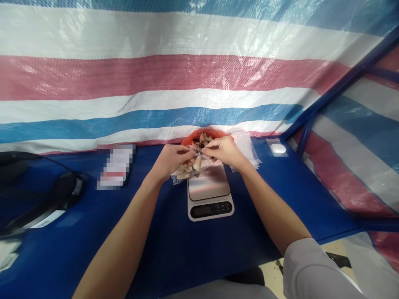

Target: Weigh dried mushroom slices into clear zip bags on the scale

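Clear bag of pale pieces, pinched between fingertips of left hand and right hand; scale below the grip; orange bag just beyond.

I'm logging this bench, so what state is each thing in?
Clear bag: part-filled; sealed or not, can't tell
Left hand: pinching clear bag
Right hand: pinching clear bag
Scale: display dark, no digits visible
Orange-red bag: open
Plastic bags at right: lying flat
White oval object: lying flat
Pixelated object: state unclear
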Available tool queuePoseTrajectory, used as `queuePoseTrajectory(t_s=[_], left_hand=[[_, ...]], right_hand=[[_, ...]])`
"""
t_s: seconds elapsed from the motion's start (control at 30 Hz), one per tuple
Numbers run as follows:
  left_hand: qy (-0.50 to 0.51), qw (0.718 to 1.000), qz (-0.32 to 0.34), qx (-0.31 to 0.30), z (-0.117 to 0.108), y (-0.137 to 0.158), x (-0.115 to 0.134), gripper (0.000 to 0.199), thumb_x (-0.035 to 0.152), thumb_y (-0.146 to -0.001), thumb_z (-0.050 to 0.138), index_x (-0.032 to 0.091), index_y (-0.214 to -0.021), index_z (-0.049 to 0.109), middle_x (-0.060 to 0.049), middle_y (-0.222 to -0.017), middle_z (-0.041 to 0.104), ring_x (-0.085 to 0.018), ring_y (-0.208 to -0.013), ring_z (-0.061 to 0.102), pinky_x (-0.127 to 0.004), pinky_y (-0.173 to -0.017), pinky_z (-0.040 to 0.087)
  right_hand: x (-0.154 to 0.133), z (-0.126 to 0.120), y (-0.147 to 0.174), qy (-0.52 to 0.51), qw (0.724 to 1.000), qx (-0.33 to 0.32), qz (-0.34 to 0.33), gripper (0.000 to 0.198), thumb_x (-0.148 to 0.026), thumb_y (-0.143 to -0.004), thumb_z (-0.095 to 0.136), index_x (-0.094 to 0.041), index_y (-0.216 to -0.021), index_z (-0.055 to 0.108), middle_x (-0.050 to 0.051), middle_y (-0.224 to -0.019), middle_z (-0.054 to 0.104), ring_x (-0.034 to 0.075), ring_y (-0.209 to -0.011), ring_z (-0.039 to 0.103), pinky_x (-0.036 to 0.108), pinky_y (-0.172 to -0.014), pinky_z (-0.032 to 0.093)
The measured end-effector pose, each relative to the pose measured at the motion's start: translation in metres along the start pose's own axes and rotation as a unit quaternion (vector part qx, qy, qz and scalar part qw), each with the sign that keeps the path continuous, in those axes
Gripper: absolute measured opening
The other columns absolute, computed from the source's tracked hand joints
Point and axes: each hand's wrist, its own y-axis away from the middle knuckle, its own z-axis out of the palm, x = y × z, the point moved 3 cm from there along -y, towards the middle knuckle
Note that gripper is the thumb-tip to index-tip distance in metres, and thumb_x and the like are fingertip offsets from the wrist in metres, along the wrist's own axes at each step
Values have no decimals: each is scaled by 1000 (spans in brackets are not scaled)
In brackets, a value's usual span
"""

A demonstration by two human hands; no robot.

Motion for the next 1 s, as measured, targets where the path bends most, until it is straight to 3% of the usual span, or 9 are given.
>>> queuePoseTrajectory(t_s=[0.13,0.27,0.47,0.6,0.83,1.0], left_hand=[[-42,999,7,28,-9,2,7,19,33,-70,73,17,-61,74,-2,-56,67,-12,-50,52,-24,-50,40],[-106,993,17,54,-13,4,15,16,25,-69,66,17,-55,68,1,-50,61,-11,-50,49,-24,-50,37],[-168,983,30,74,-5,8,19,37,51,-80,67,16,-67,70,-2,-61,68,-14,-55,54,-26,-55,39],[-185,980,32,65,3,10,19,51,61,-85,59,17,-61,65,-2,-60,66,-14,-57,55,-26,-55,38],[-154,985,48,53,6,8,16,38,46,-81,61,16,-57,62,0,-53,58,-12,-53,47,-25,-52,34],[-170,981,50,73,0,7,17,29,39,-75,61,16,-56,60,2,-53,54,-11,-54,45,-25,-53,32]], right_hand=[[4,-9,1,-49,998,27,28,17,-33,-78,72,-17,-73,77,4,-65,73,15,-56,67,24,-48,55],[0,-10,2,-31,999,24,6,18,-33,-78,73,-18,-70,76,4,-68,74,16,-58,68,24,-48,55],[-10,2,4,-4,1000,18,-14,16,-30,-79,69,-18,-73,78,0,-60,69,13,-53,65,23,-51,57],[-13,5,6,12,1000,7,-20,20,-32,-81,67,-17,-74,78,0,-61,69,12,-54,66,22,-53,59],[-13,7,6,6,1000,-11,3,17,-28,-79,69,-18,-87,81,1,-71,72,13,-63,68,20,-50,59],[-8,7,5,2,999,-26,23,13,-23,-77,69,-17,-81,80,1,-69,72,13,-63,68,20,-49,59]])
